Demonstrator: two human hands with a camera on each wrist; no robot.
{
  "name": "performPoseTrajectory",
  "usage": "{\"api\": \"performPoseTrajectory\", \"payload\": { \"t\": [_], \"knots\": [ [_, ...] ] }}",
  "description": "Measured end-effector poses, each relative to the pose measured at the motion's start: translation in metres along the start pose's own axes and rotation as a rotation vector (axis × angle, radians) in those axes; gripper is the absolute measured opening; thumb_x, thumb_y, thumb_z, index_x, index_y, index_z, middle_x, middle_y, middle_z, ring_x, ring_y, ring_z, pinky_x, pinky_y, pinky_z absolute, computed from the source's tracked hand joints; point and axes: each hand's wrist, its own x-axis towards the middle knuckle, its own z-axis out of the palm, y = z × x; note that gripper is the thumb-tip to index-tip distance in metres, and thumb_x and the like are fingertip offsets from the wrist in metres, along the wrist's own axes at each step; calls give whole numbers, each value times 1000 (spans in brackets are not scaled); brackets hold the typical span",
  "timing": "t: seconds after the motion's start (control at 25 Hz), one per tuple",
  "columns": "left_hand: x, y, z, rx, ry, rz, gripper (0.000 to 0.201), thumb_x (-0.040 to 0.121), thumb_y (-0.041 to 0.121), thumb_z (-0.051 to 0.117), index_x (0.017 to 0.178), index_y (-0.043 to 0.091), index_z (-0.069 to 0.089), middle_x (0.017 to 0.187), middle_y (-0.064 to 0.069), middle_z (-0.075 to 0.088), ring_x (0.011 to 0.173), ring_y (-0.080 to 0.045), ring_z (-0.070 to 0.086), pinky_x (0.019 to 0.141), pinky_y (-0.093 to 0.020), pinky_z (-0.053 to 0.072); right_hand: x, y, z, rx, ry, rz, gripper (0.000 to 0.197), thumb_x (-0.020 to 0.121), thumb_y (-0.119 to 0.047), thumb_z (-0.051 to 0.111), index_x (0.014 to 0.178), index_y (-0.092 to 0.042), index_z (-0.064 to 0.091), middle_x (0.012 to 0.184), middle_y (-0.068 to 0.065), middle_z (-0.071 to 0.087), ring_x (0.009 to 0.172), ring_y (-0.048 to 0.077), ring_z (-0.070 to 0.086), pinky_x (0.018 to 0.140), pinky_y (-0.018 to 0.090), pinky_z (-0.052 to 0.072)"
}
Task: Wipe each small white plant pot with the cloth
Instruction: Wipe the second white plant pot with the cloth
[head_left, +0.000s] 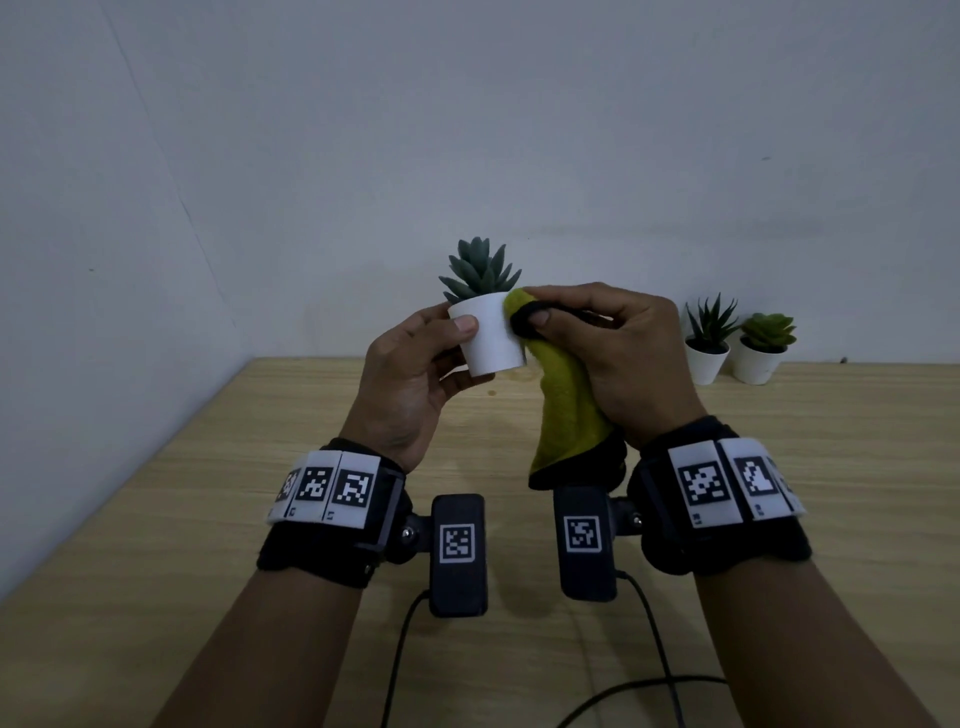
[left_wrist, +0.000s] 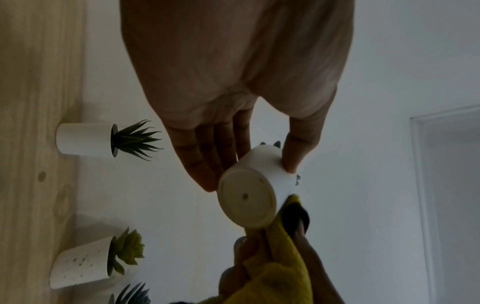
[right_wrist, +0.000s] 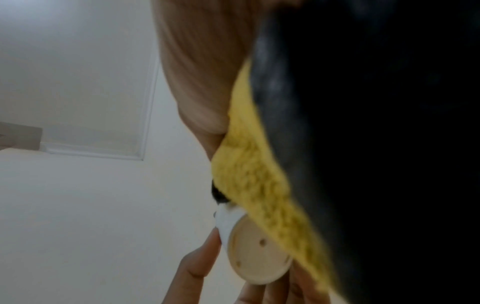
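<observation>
My left hand (head_left: 415, 364) holds a small white pot (head_left: 491, 335) with a grey-green succulent (head_left: 480, 270) above the table, thumb on the near side and fingers behind. My right hand (head_left: 608, 338) grips a yellow-green cloth with a black edge (head_left: 563, 410) and presses it against the pot's right side near the rim. In the left wrist view the pot's base (left_wrist: 246, 202) faces the camera, with the cloth (left_wrist: 283, 265) beside it. The right wrist view shows the cloth (right_wrist: 249, 174) over the pot's base (right_wrist: 257, 253); dark fabric hides the rest.
Two more white pots stand at the back right by the wall, one with a spiky dark plant (head_left: 707, 345) and one with a light green succulent (head_left: 763, 348). The wooden table (head_left: 260, 467) stretches below my hands. Cables (head_left: 654, 649) trail from the wrist cameras.
</observation>
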Motion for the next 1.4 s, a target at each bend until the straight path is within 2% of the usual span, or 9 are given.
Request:
{"api": "performPoseTrajectory", "payload": {
  "t": [0.16,0.28,0.4,0.48,0.6,0.84,1.08,1.28,1.4],
  "knots": [
    [0,1,0,-7,14,14,66,68,26,73,125,-3,58,114,-18,65,100,-28,65,82,-40,56,1,1,1,-44,8,16,17,79,-2,75,94,-9,77,92,4,75,87,10,71,76,18,53],
    [-2,2,2,56,72,55,54,66,12,79,116,0,62,104,-15,69,91,-25,68,75,-37,58,-3,-1,7,-106,-32,-52,18,78,-6,76,95,-13,77,95,5,73,90,12,70,80,23,54],
    [-6,7,7,95,98,126,51,63,8,76,111,1,61,93,-10,71,83,-20,71,66,-33,58,-2,0,10,-136,54,-81,19,77,-10,78,92,-21,77,93,-2,73,90,9,69,82,26,55],
    [-6,9,8,147,116,177,49,65,3,78,110,0,61,93,-12,72,83,-22,72,67,-35,58,-1,0,9,-133,100,-86,19,76,-10,78,92,-21,77,92,-2,73,89,8,69,81,27,55],
    [-7,12,7,224,122,254,55,56,11,83,107,2,62,101,-19,71,94,-31,70,78,-42,59,-2,-3,9,-173,69,-139,18,77,-11,78,94,-17,77,92,1,72,89,10,69,80,27,55],
    [-6,14,6,295,142,318,54,53,15,87,102,7,65,101,-18,71,93,-27,70,76,-35,59,-1,-2,9,-195,110,-132,19,77,-10,77,93,-22,76,90,-3,72,88,8,69,79,27,55],
    [-7,19,7,238,125,292,50,58,9,88,102,6,65,100,-16,72,92,-29,70,76,-38,59,0,-2,10,-155,145,-111,19,77,-10,77,93,-20,76,91,-2,73,88,11,69,80,32,57],
    [-6,15,9,110,90,145,31,70,12,76,99,6,67,90,-8,71,82,-22,68,67,-33,58,0,-4,10,-61,93,-97,20,78,-5,76,97,-12,76,93,4,73,90,13,70,81,26,55],
    [-8,14,12,128,46,102,39,71,17,79,104,3,66,94,-9,71,85,-21,69,68,-33,59,-1,-6,11,-86,69,-112,20,78,-7,76,97,-12,76,93,3,73,89,9,69,79,21,53]
  ]
}}
